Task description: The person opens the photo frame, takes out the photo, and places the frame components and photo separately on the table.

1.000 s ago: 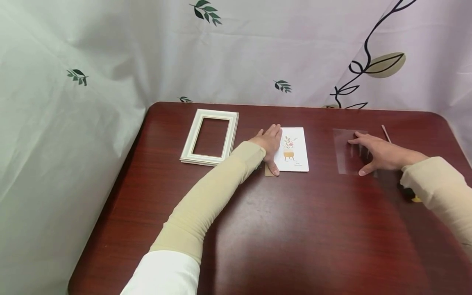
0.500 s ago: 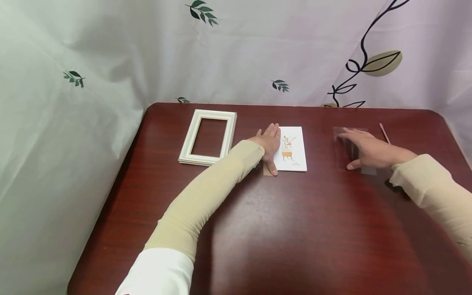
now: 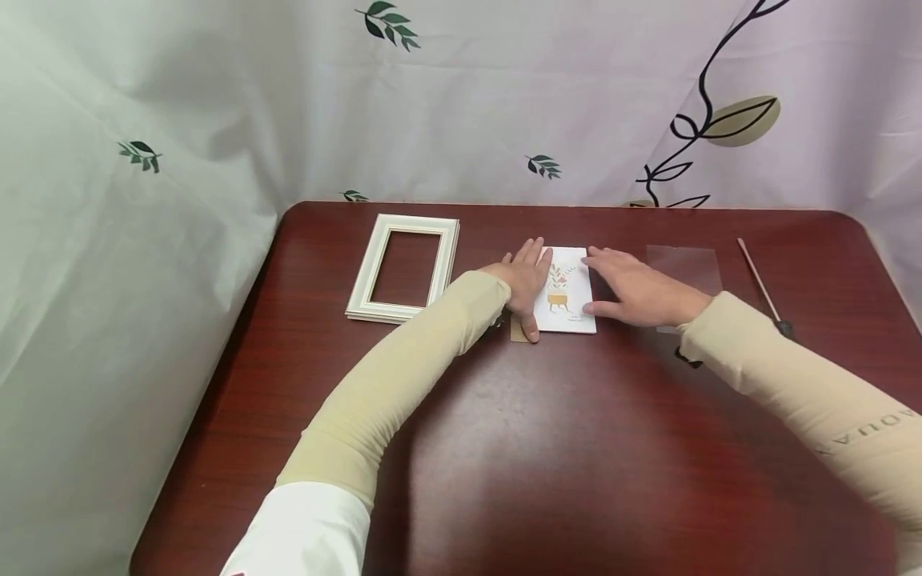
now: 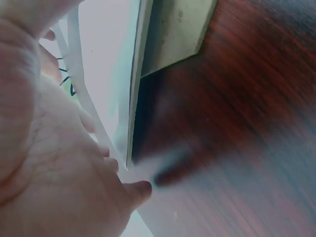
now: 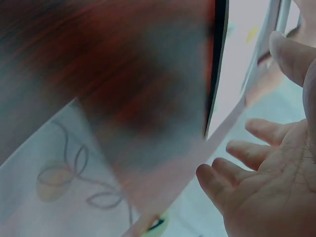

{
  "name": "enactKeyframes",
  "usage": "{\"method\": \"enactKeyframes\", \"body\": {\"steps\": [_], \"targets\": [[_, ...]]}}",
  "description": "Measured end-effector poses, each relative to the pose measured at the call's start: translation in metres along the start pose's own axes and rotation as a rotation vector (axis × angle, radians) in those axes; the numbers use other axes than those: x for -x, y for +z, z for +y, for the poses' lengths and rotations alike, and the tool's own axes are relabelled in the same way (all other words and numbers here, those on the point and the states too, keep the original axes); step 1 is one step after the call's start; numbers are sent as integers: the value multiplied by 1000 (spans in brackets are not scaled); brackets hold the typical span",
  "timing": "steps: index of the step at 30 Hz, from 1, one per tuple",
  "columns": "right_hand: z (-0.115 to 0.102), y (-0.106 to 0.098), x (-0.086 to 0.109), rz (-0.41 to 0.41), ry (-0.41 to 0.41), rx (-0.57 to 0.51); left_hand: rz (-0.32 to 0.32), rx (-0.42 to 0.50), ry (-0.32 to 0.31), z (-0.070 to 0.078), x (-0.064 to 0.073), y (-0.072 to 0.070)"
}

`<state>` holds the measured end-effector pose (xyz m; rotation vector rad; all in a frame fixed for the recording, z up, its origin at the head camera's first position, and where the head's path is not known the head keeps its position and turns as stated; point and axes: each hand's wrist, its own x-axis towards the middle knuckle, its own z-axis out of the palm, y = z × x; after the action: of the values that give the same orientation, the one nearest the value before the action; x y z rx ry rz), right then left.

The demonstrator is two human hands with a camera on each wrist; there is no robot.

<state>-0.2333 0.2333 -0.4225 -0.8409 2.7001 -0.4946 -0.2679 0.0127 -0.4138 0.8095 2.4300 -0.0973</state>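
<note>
A white card (image 3: 563, 308) with a printed potted plant lies at the table's middle back. My left hand (image 3: 528, 280) rests along its left side, fingers straight, thumb toward the near left corner. Under that corner a tan flap (image 3: 520, 332) sticks out; the left wrist view shows the flap (image 4: 177, 39) beneath the raised-looking edge of the card (image 4: 108, 59). My right hand (image 3: 641, 290) reaches in from the right with fingers extended, fingertips right at the card's right edge. In the right wrist view, its spread fingers (image 5: 252, 153) hold nothing beside the card (image 5: 237, 64).
A white picture frame (image 3: 365, 288) lies left of my left hand. A clear plastic sheet (image 3: 687, 260) lies flat behind my right hand. A thin screwdriver (image 3: 759, 280) with a dark handle is farther right on the red-brown table (image 3: 562, 448). A patterned curtain (image 3: 461, 104) hangs behind.
My right hand has moved left from over the clear sheet to the card's right edge, leaving the sheet on the table. My left hand has stayed at the card's left side.
</note>
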Motion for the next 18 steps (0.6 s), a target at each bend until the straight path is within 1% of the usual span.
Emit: {"method": "enactKeyframes", "body": {"steps": [3, 8, 13, 18], "targets": [[-7, 7, -10, -4, -25, 9, 4, 17, 31, -3, -1, 0], [-15, 14, -22, -7, -54, 16, 26, 57, 46, -11, 0, 0], [-18, 17, -28, -9, -76, 13, 61, 75, 79, -17, 0, 5], [-19, 21, -31, -34, -64, 5, 85, 100, 103, -18, 0, 10]]}}
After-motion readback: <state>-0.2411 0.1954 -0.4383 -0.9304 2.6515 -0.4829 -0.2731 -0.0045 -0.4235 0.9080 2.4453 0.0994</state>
